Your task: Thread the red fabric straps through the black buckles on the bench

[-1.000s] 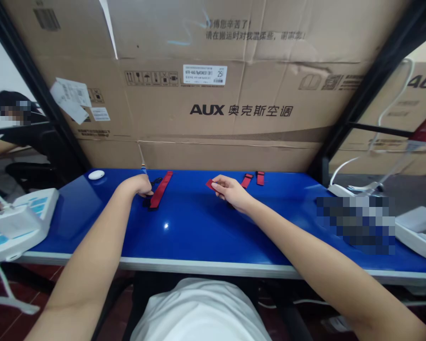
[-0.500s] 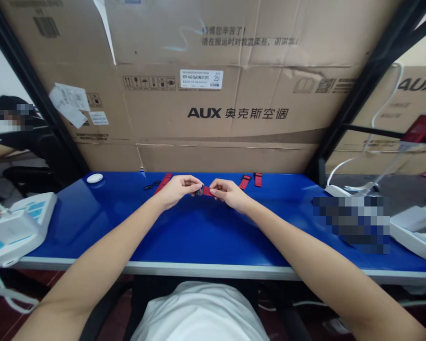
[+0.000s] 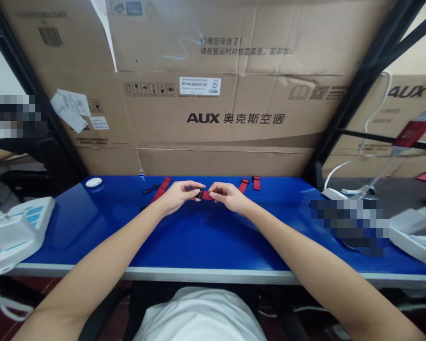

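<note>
My left hand (image 3: 180, 196) pinches a small black buckle (image 3: 199, 193) between thumb and fingers. A red strap (image 3: 207, 195) runs from the buckle to my right hand (image 3: 230, 196), whose thumb and fingers are closed on it. Both hands are over the far middle of the blue table. Beside my left hand lies another red strap (image 3: 161, 190), partly covered by it, and a small black item (image 3: 151, 189) whose kind I cannot make out. Past my right hand are two short red straps with black buckles, one slanted (image 3: 244, 185) and one upright (image 3: 256, 183).
The blue table (image 3: 206, 241) ends at a large cardboard sheet (image 3: 156, 128). A white oval object (image 3: 93, 182) lies back left. White power strips (image 3: 24, 227) with plugs and cables stand at both sides. A person (image 3: 28, 137) sits beyond the left frame post.
The camera view has tilted slightly up. My left hand has turned a little on the buckle, which shows darker now, and more of the red strap between the hands is visible.
</note>
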Available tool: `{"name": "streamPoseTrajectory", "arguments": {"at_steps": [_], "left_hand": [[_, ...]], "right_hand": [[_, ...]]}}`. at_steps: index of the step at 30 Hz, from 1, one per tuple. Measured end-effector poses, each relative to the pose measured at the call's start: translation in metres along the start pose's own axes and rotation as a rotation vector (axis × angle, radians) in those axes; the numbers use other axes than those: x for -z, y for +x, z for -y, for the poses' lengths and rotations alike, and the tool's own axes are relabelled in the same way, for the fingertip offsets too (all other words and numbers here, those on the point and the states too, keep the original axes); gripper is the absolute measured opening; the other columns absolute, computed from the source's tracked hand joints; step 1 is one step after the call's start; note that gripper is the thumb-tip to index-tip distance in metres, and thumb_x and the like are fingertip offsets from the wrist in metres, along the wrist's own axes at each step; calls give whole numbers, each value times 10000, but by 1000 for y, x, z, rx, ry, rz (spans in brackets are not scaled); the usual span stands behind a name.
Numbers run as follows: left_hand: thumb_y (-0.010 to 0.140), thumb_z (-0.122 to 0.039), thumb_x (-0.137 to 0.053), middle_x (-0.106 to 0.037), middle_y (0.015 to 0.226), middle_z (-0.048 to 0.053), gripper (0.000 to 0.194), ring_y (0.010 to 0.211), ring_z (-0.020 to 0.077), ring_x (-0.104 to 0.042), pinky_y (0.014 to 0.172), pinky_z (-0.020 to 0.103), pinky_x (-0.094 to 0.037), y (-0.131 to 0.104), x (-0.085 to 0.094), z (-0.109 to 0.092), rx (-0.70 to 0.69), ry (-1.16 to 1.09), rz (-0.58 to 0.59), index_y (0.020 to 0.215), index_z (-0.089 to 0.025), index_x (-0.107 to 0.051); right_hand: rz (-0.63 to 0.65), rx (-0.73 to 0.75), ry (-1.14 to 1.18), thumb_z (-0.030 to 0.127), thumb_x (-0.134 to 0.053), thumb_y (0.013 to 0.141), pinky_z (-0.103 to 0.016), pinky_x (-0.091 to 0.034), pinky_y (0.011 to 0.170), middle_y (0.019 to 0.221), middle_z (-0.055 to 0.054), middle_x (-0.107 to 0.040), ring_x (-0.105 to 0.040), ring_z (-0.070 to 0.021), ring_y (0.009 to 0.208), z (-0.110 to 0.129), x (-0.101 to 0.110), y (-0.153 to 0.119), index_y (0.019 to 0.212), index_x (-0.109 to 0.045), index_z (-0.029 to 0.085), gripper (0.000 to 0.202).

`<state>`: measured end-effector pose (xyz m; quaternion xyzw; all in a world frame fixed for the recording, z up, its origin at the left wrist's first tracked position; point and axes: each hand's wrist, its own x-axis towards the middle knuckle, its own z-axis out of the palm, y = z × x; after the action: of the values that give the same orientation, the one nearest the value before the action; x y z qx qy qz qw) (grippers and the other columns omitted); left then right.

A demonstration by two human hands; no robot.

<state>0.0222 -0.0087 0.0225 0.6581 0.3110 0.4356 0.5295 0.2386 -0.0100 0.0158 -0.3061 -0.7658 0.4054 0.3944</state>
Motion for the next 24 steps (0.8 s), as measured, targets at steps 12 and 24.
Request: {"name": "streamPoseTrajectory", "arguments": {"at_steps": [12, 24], "left_hand": [[629, -166, -834, -694, 1016, 79, 408, 920, 174, -662, 892, 366, -537, -3, -20, 0, 96, -219, -39, 1010, -150, -692], [681, -144, -715, -695, 783, 60, 214, 716, 181, -667, 697, 339, -586, 2, -26, 15, -34, 384, -191, 894, -140, -708]], "right_hand": [[-110, 17, 323, 354, -638, 755, -276, -403, 745, 868, 9, -559, -504, -147, 771, -3, -11, 3, 981, -551, 229, 273], [-162, 89, -234, 226, -547, 735, -351, -376, 871, 885, -40, -500, -494, -194, 908, -3, -3, 3, 628, -518, 189, 117]]}}
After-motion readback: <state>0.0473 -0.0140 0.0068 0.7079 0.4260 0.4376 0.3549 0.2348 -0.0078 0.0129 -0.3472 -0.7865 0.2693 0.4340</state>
